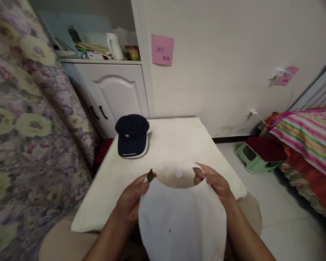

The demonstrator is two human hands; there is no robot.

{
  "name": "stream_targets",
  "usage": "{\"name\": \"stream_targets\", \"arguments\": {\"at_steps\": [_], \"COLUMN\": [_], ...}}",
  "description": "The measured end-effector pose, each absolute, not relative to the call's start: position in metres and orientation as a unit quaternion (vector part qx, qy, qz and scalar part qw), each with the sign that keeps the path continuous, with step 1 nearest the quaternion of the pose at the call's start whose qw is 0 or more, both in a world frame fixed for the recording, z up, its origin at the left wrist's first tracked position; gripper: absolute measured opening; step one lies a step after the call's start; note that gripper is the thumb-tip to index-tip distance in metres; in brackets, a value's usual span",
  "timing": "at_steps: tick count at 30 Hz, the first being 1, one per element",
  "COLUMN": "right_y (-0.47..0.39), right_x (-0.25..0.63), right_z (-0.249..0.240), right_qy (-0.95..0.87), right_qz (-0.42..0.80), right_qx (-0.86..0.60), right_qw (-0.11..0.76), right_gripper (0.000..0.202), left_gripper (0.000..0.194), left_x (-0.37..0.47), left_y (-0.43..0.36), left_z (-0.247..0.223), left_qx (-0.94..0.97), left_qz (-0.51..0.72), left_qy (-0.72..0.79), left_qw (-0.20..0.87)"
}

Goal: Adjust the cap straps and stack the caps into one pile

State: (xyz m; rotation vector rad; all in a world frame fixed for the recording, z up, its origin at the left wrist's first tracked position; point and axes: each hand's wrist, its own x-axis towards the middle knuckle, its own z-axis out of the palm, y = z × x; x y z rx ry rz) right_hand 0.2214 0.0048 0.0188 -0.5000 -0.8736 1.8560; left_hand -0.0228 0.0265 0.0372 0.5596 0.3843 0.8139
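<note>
White cap, cloth, held up between both hands over the near edge of the counter, close to the body. Back opening faces away from the camera; crown hangs down toward the lap.

Left hand: closed in a pinch on the left side of the rear opening, thumb on the cloth, beside a small dark tab or buckle at the strap end.
Right hand: closed in a pinch on the right side of the same opening, fingers curled over the rim.

Handling, judged: light and soft; the crown folds and sags under its own weight, so it takes no firm shape when held by the edge alone. Not slippery, not fragile. Best hold looks to be the rim of the opening or the strap, where the seam gives some stiffness; the brim, hidden below, would be stiffer.

Position: cap lies between the hands, touching both; it is above the counter's edge, whether resting on it cannot be told.

Elsewhere: navy cap on the counter's far left, brim toward the camera, well apart from the hands. Pink note on the wall.
</note>
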Motion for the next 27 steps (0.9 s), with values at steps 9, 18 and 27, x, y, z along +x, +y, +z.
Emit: {"name": "stream_targets", "arguments": {"at_steps": [9, 18, 27], "right_y": [0.027, 0.074, 0.107], "right_x": [0.212, 0.223, 0.234], "right_z": [-0.030, -0.074, -0.122], "right_qy": [-0.330, -0.190, -0.120], "right_qz": [0.746, 0.780, 0.795], "right_qx": [-0.226, -0.286, -0.243], "right_qw": [0.533, 0.523, 0.543], "right_gripper": [0.053, 0.033, 0.028], "left_gripper": [0.013, 0.016, 0.030], "left_x": [-0.011, -0.016, -0.003], "left_y": [0.047, 0.092, 0.141], "left_z": [0.003, -0.059, -0.103], "left_qx": [0.210, 0.181, 0.156], "left_qz": [0.397, 0.428, 0.437], "left_qy": [0.207, 0.220, 0.234], "left_qw": [0.869, 0.858, 0.854]}}
